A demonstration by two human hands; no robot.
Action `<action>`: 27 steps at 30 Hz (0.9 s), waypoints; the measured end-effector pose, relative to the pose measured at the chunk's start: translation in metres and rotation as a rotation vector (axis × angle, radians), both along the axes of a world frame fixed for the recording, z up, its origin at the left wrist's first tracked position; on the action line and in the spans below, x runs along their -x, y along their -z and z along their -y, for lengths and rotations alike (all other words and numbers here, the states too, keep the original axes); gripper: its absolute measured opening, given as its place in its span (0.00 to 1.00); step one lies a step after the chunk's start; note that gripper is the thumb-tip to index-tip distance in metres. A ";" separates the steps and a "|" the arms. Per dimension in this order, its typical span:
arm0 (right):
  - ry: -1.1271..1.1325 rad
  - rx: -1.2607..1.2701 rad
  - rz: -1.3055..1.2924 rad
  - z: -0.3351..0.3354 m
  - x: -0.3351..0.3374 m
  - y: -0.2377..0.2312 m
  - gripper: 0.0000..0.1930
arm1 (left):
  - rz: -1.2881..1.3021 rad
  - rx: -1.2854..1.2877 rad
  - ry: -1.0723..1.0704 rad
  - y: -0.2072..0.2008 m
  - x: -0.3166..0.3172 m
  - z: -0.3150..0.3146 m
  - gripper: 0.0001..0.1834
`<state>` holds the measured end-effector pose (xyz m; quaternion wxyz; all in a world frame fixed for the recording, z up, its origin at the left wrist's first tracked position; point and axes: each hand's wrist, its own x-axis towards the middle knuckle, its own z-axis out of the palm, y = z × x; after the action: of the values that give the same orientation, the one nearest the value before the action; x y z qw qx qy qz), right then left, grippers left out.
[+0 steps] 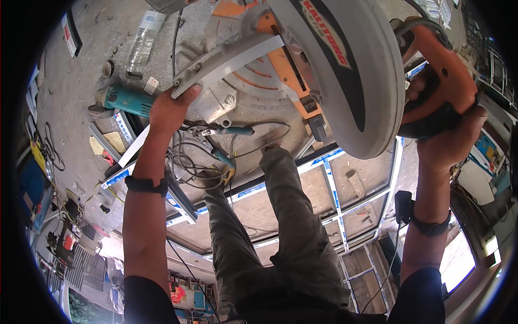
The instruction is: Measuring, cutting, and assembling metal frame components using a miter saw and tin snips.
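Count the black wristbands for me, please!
2: one black wristband on the person's left wrist, and another black wristband on the right wrist.

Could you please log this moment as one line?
left hand: on metal bar; right hand: around saw handle; power tool: left of saw

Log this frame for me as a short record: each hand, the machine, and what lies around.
Left hand: at the near end of a pale metal strip, thumb over it
Right hand: wrapped around an orange handle
Machine: saw with a large grey guard
Beside left hand: teal power tool
Upper left: clear plastic bottle
Lower centre: blue-and-white frame
Unclear: whether the strip is loose
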<state>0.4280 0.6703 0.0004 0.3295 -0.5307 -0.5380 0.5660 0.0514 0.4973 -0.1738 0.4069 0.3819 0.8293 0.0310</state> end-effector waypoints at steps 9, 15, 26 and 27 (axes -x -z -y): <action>0.088 0.002 -0.016 0.008 -0.005 0.007 0.49 | -0.012 -0.094 0.016 0.007 0.002 0.005 0.38; 0.038 -0.101 0.139 0.013 -0.002 0.011 0.51 | -0.035 -0.078 0.032 0.003 0.001 0.002 0.37; 0.176 -0.048 0.210 0.014 0.004 0.008 0.53 | -0.041 -0.063 0.028 0.006 0.002 0.004 0.37; 0.177 -0.045 0.210 0.012 0.005 0.007 0.53 | -0.041 -0.061 0.029 0.007 0.002 0.004 0.37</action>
<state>0.4229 0.6586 -0.0065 0.3317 -0.6248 -0.5334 0.4638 0.0490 0.4929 -0.1805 0.3785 0.4067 0.8303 0.0426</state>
